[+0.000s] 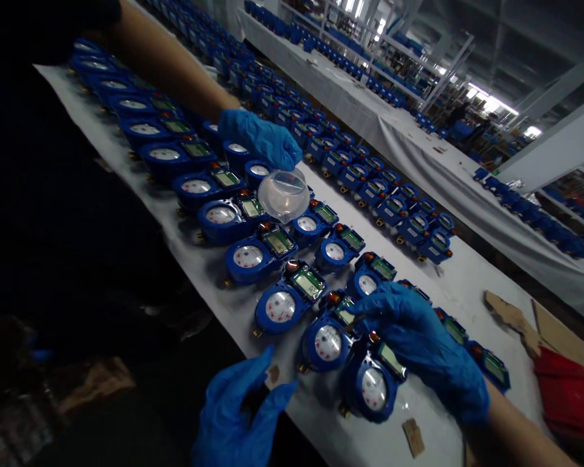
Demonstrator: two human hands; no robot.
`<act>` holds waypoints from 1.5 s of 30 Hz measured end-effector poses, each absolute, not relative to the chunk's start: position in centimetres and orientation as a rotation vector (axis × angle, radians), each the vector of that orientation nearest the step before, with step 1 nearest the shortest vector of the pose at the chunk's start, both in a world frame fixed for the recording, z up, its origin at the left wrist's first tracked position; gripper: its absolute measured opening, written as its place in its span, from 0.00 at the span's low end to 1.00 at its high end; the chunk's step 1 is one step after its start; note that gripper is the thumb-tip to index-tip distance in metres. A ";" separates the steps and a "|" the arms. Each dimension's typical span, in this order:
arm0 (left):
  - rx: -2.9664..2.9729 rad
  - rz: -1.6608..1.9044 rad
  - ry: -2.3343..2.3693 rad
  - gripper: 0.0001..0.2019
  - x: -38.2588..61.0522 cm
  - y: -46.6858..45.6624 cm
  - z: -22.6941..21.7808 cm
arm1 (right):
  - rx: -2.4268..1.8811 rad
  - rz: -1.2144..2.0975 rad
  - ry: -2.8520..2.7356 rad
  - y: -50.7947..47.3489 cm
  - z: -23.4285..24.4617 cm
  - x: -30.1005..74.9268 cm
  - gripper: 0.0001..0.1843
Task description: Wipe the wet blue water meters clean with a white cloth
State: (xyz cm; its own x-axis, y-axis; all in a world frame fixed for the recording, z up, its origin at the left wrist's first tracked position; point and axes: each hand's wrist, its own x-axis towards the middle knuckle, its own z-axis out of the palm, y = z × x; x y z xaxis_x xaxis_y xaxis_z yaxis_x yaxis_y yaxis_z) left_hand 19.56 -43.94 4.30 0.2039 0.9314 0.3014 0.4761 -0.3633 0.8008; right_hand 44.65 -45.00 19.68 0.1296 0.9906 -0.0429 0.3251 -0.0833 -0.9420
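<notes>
My right hand (418, 344), in a blue glove, reaches over a water meter (328, 342) with a white round dial. Its fingers are drawn together beside that meter's small display; a small thin shape shows at the fingertips, too dark to name. Just below this hand stands the end water meter (372, 389) of the front row. My left hand (243, 412), also gloved in blue, hovers off the table's near edge with thumb and fingers apart and nothing between them.
A co-worker's gloved hand (263, 139) holds a clear plastic cup (285, 198) above the meters at the upper left. More rows of blue meters (394, 207) line the white-covered table (472, 279). Torn cardboard (513, 318) and red cloth (564, 389) lie at the right.
</notes>
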 end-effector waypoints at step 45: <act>2.834 1.262 0.747 0.11 12.8 -47.3 11.2 | -1.805 0.717 -0.834 -53.9 10.0 26.4 0.13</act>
